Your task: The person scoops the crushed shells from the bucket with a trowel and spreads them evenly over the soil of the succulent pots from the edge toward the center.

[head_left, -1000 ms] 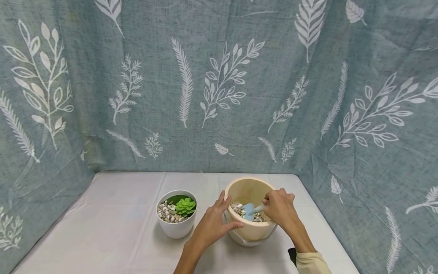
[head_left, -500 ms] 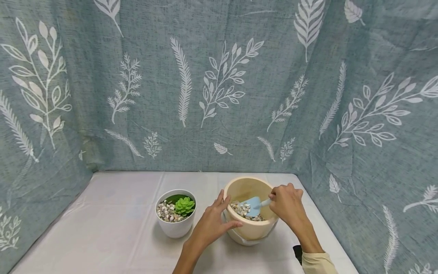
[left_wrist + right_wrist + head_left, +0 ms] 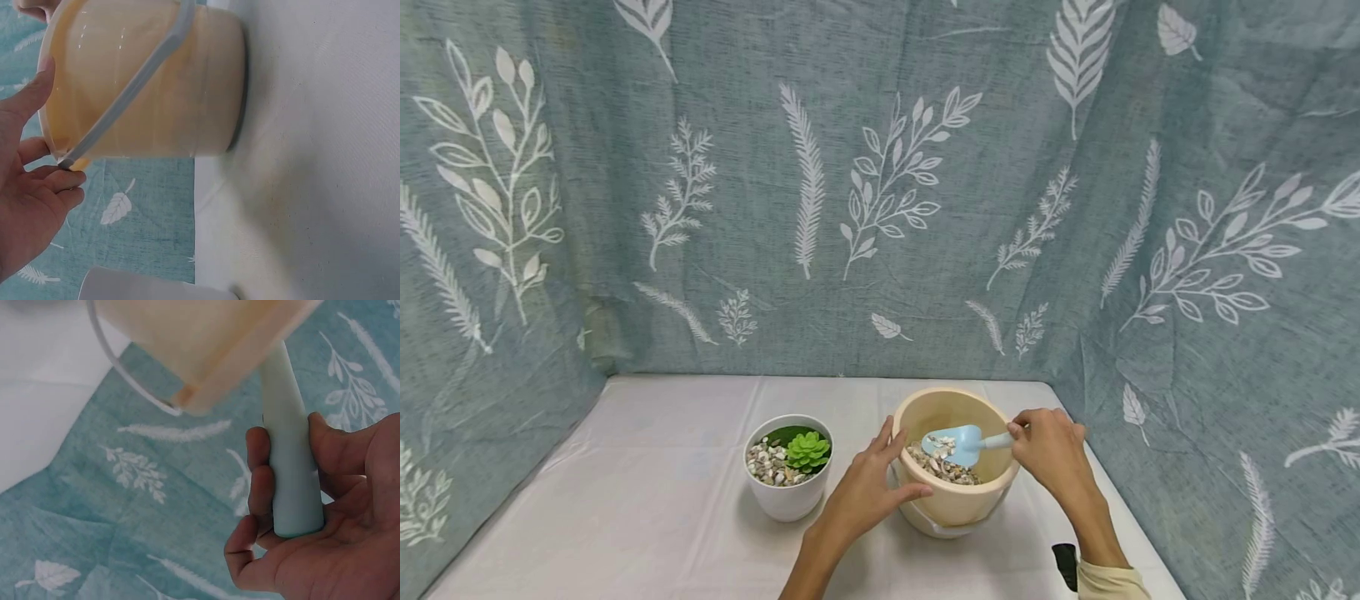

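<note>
Nearby, right hand [image 3: 1048, 450]: its grip is closed round the handle of the scoop [image 3: 967, 450], just outside the right edge of the bucket [image 3: 966, 502].
Left hand [image 3: 868, 487]: its grip is loose, thumb and fingers spread against the left of the bucket's rim; the palm is out of sight in the head view.
Scoop: its blade lies within the bucket's mouth, bearing a few pebbles [image 3: 951, 475]. Probably light, stiff plastic; best held by the thick, smooth handle and kept level, as stones could slide off. Whether the blade touches the heap I cannot tell; the right wrist view hides it behind a blurred bucket.
Bucket: upright on the table [image 3: 647, 500], likely stiff plastic, weighted low by stones; the rim offers the surest hold.
Pebbles: hard and loose, I judge; their depth is hidden by the wall.
White pot [image 3: 784, 500]: left of the bucket, with stones and a green plant [image 3: 807, 451]; cropped in the left wrist view.
Curtain [image 3: 737, 208]: leaf-patterned, behind everything, cut off at the top.
</note>
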Demonstrator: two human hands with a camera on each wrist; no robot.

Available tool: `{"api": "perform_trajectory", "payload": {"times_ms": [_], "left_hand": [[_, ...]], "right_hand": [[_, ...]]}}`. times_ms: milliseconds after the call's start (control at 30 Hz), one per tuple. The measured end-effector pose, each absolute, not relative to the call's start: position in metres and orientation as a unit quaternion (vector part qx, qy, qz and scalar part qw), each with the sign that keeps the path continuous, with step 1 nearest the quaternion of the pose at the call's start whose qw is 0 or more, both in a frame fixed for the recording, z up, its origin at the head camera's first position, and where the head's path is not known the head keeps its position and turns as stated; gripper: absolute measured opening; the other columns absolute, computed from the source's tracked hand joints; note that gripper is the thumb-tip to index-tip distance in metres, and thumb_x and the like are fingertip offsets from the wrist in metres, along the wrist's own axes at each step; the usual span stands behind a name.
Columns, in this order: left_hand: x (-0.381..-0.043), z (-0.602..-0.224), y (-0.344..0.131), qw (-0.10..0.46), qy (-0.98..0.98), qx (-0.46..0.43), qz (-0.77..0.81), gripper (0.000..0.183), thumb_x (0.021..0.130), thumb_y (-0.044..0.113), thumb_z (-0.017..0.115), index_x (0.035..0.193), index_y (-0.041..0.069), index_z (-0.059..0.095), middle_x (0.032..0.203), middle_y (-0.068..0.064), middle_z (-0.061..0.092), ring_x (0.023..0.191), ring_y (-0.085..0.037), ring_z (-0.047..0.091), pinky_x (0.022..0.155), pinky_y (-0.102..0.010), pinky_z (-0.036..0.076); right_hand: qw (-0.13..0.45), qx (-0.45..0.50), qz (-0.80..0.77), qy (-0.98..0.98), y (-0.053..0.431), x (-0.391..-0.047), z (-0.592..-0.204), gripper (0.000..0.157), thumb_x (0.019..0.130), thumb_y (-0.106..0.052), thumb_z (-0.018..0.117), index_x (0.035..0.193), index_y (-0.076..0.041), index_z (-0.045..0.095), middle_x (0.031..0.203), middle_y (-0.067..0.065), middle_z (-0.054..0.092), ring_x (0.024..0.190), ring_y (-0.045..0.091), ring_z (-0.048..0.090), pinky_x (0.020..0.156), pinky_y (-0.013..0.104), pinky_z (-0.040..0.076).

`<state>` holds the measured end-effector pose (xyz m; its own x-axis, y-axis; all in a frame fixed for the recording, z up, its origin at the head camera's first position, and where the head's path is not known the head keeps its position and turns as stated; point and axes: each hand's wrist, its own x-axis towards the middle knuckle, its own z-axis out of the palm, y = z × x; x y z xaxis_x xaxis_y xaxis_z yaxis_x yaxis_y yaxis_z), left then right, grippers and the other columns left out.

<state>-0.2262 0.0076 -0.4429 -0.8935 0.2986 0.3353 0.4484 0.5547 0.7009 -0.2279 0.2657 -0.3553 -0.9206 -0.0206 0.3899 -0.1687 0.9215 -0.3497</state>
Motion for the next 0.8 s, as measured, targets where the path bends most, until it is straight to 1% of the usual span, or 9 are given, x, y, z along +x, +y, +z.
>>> {"api": "perform_trajectory", "payload": {"times_ms": [100,167,267,333,467,567,633,700,800], "left_hand": [[-0.225,-0.443,0.005,0.092,-0.881,-0.213,-0.413,0.093,0.085,0.049,0.083,0.156,0.002,0.047,0.168,-0.027,0.031,0.141,-0.057,0.048,0.11,-0.067,0.048],[-0.224,-0.443,0.001,0.101,-0.881,-0.211,-0.411,0.092,0.086,0.049,0.083,0.156,0.0,0.047,0.167,-0.026,0.034,0.143,-0.056,0.047,0.112,-0.067,0.047],[-0.223,-0.442,-0.008,0.123,-0.881,-0.204,-0.408,0.09,0.087,0.048,0.081,0.154,-0.002,0.048,0.165,-0.024,0.04,0.147,-0.052,0.045,0.115,-0.065,0.044],[-0.221,-0.441,-0.02,0.139,-0.882,-0.191,-0.408,0.089,0.088,0.046,0.081,0.154,-0.003,0.048,0.164,-0.023,0.042,0.148,-0.049,0.045,0.116,-0.063,0.044],[-0.215,-0.439,-0.055,0.173,-0.886,-0.143,-0.406,0.088,0.09,0.041,0.081,0.156,-0.004,0.044,0.165,-0.024,0.041,0.15,-0.045,0.044,0.117,-0.06,0.044],[-0.209,-0.439,-0.086,0.183,-0.888,-0.094,-0.411,0.092,0.09,0.04,0.082,0.159,-0.004,0.039,0.167,-0.025,0.035,0.153,-0.046,0.039,0.118,-0.061,0.043],[-0.206,-0.44,-0.105,0.18,-0.893,-0.063,-0.407,0.097,0.088,0.042,0.083,0.159,-0.006,0.036,0.169,-0.028,0.031,0.152,-0.049,0.038,0.116,-0.062,0.044],[-0.204,-0.442,-0.122,0.165,-0.899,-0.036,-0.405,0.104,0.086,0.044,0.084,0.16,-0.007,0.033,0.17,-0.03,0.026,0.151,-0.053,0.036,0.115,-0.064,0.044],[-0.201,-0.448,-0.14,0.132,-0.905,-0.014,-0.405,0.113,0.082,0.05,0.086,0.161,-0.007,0.028,0.17,-0.031,0.022,0.149,-0.057,0.036,0.114,-0.066,0.044]], "right_hand": [[0.201,0.047,0.192,-0.959,0.264,-0.225,-0.347,0.016,0.094,-0.01,0.069,0.094,0.0,0.082,0.084,0.016,0.078,0.077,0.032,0.063,0.068,0.043,0.035],[0.208,0.049,0.19,-0.958,0.261,-0.224,-0.341,0.017,0.095,-0.01,0.069,0.095,-0.001,0.083,0.084,0.015,0.078,0.074,0.031,0.063,0.067,0.041,0.035],[0.215,0.049,0.191,-0.956,0.253,-0.224,-0.333,0.017,0.096,-0.012,0.068,0.096,-0.002,0.083,0.084,0.014,0.078,0.071,0.029,0.062,0.065,0.039,0.034],[0.217,0.053,0.199,-0.954,0.244,-0.225,-0.329,0.018,0.096,-0.012,0.068,0.096,-0.003,0.083,0.084,0.014,0.079,0.073,0.03,0.063,0.066,0.039,0.035],[0.208,0.068,0.225,-0.95,0.215,-0.23,-0.327,0.019,0.097,-0.012,0.067,0.097,-0.002,0.083,0.082,0.013,0.078,0.081,0.033,0.063,0.071,0.042,0.035],[0.198,0.085,0.236,-0.948,0.19,-0.236,-0.329,0.019,0.097,-0.011,0.066,0.098,-0.001,0.083,0.078,0.012,0.076,0.075,0.03,0.06,0.072,0.041,0.033],[0.195,0.098,0.242,-0.945,0.173,-0.239,-0.333,0.019,0.096,-0.01,0.067,0.097,-0.001,0.083,0.079,0.012,0.077,0.074,0.03,0.06,0.072,0.04,0.033],[0.196,0.109,0.245,-0.943,0.155,-0.242,-0.337,0.019,0.095,-0.01,0.067,0.096,-0.001,0.083,0.08,0.012,0.078,0.075,0.032,0.062,0.072,0.041,0.034],[0.206,0.122,0.246,-0.939,0.129,-0.247,-0.346,0.017,0.094,-0.01,0.068,0.093,-0.003,0.083,0.086,0.012,0.08,0.085,0.037,0.065,0.072,0.046,0.038]]}}
